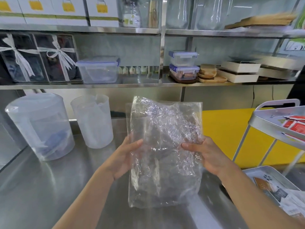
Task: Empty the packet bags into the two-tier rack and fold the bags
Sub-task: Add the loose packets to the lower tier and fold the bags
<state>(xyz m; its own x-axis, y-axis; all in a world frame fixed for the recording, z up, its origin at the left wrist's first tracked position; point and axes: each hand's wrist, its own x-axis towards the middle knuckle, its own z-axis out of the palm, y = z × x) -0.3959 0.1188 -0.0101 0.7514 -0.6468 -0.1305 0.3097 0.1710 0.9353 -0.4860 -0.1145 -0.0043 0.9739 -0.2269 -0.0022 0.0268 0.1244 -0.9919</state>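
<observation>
Clear crinkled plastic bag (pixel 165 151) is held upright above the stainless steel bench (pixel 49 187), roughly at the centre of the view, its lower edge hanging free of the bench surface. Nothing can be made out inside the bag. The left hand (pixel 123 156) is closed on the bag's left edge about midway up, thumb on the near face and fingers behind the film. The right hand (pixel 208 154) is closed on the right edge at a similar height, thumb likewise pressed on the near face. Both forearms are bare.

At the right margin stands the grey metal two-tier rack (pixel 270 123). Its upper tray carries red and white packets (pixel 295 124); its lower tray (pixel 257 172) carries brown, white and dark packets (pixel 270 187). A yellow panel (pixel 226 129) lies behind the rack.

On the bench to the left stand two translucent plastic jugs: a larger lidded jug (pixel 41 126) and, just beside it, a smaller open jug (pixel 92 121). On the steel wall shelf (pixel 82 85) above sit a clear lidded storage box with blue clips (pixel 98 70), two smaller clear boxes stacked one on the other (pixel 184 65), and wooden dishes (pixel 209 75) next to them.
</observation>
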